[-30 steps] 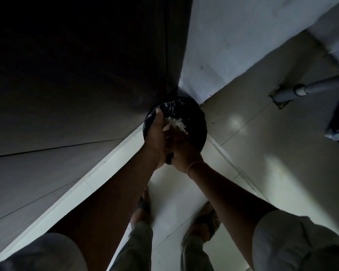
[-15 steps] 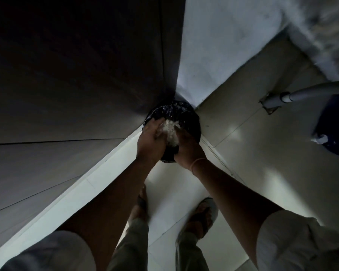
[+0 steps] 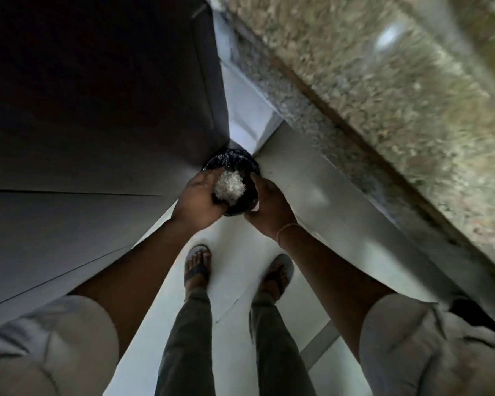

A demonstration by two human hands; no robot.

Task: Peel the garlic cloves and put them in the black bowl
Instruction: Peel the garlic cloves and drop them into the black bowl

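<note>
A bin lined with a black plastic bag (image 3: 242, 164) stands on the floor in a corner. Both my hands hover above it. My left hand (image 3: 197, 200) cups a loose white clump of garlic peels (image 3: 229, 186) against its palm, over the bin's mouth. My right hand (image 3: 270, 205) is just to the right of the clump, apart from it, with its fingers loosely spread and nothing in them. A thin band (image 3: 286, 231) circles the right wrist. No black bowl or garlic cloves are in view.
A tall dark cabinet face (image 3: 97, 124) fills the left. A speckled granite counter edge (image 3: 383, 95) runs diagonally along the upper right, blurred. My sandalled feet (image 3: 196, 264) (image 3: 277, 274) stand on a pale tiled floor (image 3: 235, 247) just behind the bin.
My hands, pressed together around the peels before, have come apart; the clump now rests with the left hand. The view has swung, showing the granite counter instead of the pipe at right.
</note>
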